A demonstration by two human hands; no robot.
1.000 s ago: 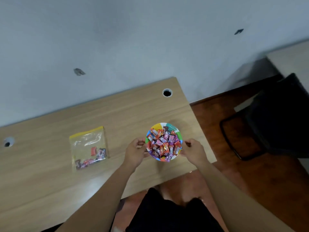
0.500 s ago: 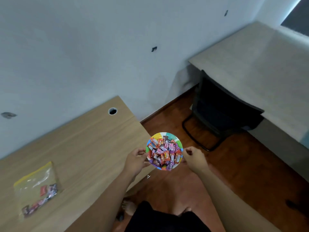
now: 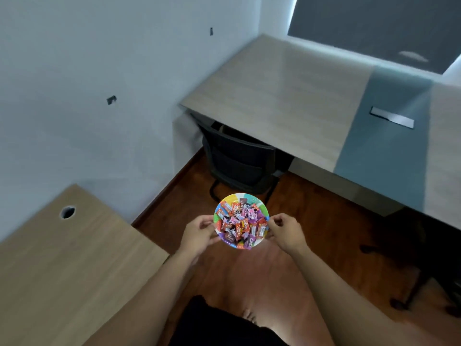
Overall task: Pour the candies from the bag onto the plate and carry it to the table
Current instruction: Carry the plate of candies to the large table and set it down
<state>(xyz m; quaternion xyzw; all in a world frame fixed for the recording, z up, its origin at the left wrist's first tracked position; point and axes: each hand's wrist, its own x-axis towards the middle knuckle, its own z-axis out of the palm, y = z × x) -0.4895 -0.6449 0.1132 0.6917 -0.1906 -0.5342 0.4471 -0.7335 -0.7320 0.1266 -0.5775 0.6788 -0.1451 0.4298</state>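
Observation:
A small plate [image 3: 249, 197] with a many-coloured rim hangs in the air over the wooden floor, heaped with several wrapped candies [image 3: 240, 223]. My left hand [image 3: 198, 234] pinches its left rim and my right hand [image 3: 287, 229] pinches its right rim. The plate is level. The candy bag is out of view. A long pale table [image 3: 282, 96] with a blue-grey band stands ahead at the right, well beyond the plate.
The wooden desk [image 3: 62, 265] with a round cable hole lies at the lower left, its corner close to my left forearm. A black chair [image 3: 239, 163] is tucked under the pale table, just past the plate. Another dark chair base [image 3: 424, 270] stands at the right.
The view has swung right, away from the wooden desk. The plate has left the desk and now hangs over the floor. The bag has slid out of view at the left.

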